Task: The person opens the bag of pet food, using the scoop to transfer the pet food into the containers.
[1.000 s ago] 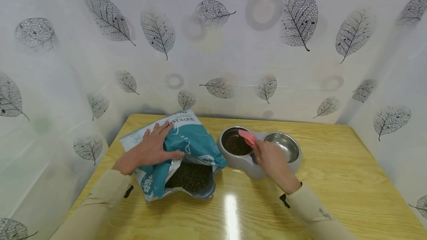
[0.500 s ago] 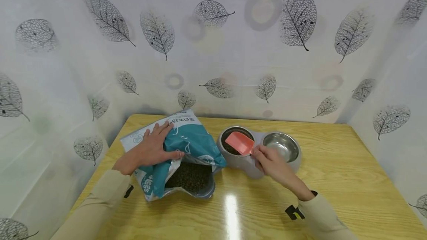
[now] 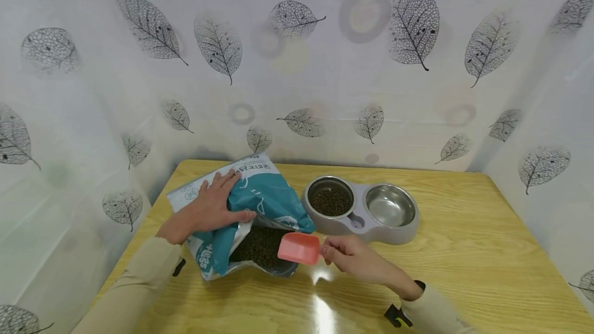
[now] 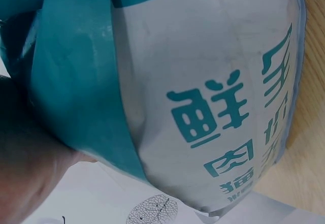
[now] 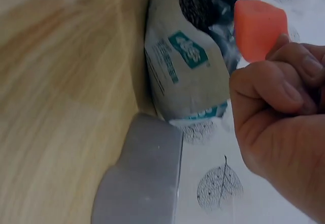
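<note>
A teal and white pet food bag (image 3: pixel 266 189) lies on its side with its mouth open, showing brown kibble (image 3: pixel 260 246) inside. My left hand (image 3: pixel 213 207) rests on top of the bag with fingers spread. With curled fingers my right hand (image 3: pixel 357 259) grips the handle of a pink scoop (image 3: pixel 299 248), whose cup is at the right side of the bag's mouth. In the right wrist view the scoop (image 5: pixel 259 28) appears beside the bag; whether it holds kibble cannot be seen. Behind my right hand stands a grey double bowl (image 3: pixel 359 226), kibble in its left dish.
The right-hand dish (image 3: pixel 391 205) of the double bowl is bare shiny metal. A wooden table (image 3: pixel 473 251) carries everything. Leaf-patterned sheeting (image 3: pixel 334 81) rises behind the table and along both sides.
My right hand has brought the scoop from above the left dish, leftward and nearer me, to the bag's mouth. The left hand and bag have stayed in place.
</note>
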`<action>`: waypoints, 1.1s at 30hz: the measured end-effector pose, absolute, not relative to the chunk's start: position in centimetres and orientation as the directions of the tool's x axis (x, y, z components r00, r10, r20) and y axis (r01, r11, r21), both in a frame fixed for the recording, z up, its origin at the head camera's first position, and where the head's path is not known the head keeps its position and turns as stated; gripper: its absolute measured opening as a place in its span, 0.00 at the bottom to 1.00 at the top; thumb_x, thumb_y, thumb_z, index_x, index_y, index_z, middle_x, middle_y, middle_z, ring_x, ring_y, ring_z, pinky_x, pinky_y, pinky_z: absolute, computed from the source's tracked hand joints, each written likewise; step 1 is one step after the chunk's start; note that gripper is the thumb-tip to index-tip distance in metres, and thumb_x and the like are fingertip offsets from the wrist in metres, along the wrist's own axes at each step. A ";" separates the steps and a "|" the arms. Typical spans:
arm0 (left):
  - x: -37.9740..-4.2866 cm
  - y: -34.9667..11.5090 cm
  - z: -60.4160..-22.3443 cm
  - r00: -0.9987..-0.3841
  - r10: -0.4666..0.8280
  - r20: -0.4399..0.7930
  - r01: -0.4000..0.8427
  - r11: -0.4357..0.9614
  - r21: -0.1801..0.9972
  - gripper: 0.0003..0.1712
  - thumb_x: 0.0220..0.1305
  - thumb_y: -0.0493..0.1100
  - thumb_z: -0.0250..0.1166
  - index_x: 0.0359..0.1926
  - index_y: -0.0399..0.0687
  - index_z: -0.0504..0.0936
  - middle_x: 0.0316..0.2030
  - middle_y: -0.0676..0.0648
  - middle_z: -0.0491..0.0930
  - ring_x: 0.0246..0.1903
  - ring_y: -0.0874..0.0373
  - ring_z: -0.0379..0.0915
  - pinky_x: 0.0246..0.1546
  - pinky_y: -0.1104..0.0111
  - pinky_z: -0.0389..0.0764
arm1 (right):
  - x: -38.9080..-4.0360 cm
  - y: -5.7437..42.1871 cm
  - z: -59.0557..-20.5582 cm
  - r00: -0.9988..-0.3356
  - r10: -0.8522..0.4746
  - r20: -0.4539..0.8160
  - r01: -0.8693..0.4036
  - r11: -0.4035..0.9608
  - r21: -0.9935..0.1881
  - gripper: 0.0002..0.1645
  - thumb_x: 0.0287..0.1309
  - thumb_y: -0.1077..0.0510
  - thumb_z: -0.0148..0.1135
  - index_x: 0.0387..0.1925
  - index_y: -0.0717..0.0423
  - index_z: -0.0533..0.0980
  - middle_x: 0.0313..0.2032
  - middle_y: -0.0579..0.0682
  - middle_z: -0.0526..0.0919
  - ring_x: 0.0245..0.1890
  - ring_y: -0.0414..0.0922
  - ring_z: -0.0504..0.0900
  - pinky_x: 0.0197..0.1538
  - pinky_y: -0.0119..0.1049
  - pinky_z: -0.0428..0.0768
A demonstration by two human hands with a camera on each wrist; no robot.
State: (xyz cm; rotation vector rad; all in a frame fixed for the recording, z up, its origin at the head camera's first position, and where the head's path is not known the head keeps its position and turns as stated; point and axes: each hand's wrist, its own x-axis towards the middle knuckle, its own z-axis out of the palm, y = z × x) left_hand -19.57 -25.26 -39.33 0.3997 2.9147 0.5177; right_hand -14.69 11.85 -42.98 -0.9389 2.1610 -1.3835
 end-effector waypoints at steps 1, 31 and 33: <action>-19.6 -25.3 -39.4 -0.952 0.287 -0.105 0.233 0.904 0.358 0.64 0.62 0.77 0.61 0.82 0.43 0.47 0.82 0.35 0.44 0.78 0.25 0.33 0.73 0.27 0.38 | -14.5 11.5 -43.2 -0.693 -0.721 0.021 -0.326 0.287 -0.901 0.21 0.79 0.55 0.51 0.29 0.61 0.77 0.16 0.36 0.63 0.15 0.28 0.60 0.18 0.25 0.62; -19.7 -25.3 -39.4 -0.952 0.282 -0.116 0.224 0.905 0.361 0.65 0.61 0.77 0.61 0.83 0.44 0.45 0.82 0.36 0.43 0.79 0.26 0.32 0.73 0.28 0.37 | -12.8 5.6 -45.2 -0.771 -0.613 -0.175 -0.129 0.420 -0.898 0.29 0.80 0.49 0.48 0.27 0.65 0.79 0.15 0.41 0.63 0.15 0.35 0.56 0.22 0.28 0.59; -19.7 -25.4 -39.4 -0.952 0.283 -0.115 0.226 0.904 0.362 0.65 0.61 0.77 0.61 0.83 0.45 0.45 0.82 0.36 0.43 0.79 0.26 0.32 0.74 0.28 0.37 | -12.8 5.6 -45.6 -0.768 -0.613 -0.188 -0.083 0.385 -0.919 0.28 0.80 0.49 0.48 0.32 0.68 0.80 0.16 0.41 0.64 0.15 0.36 0.57 0.22 0.28 0.59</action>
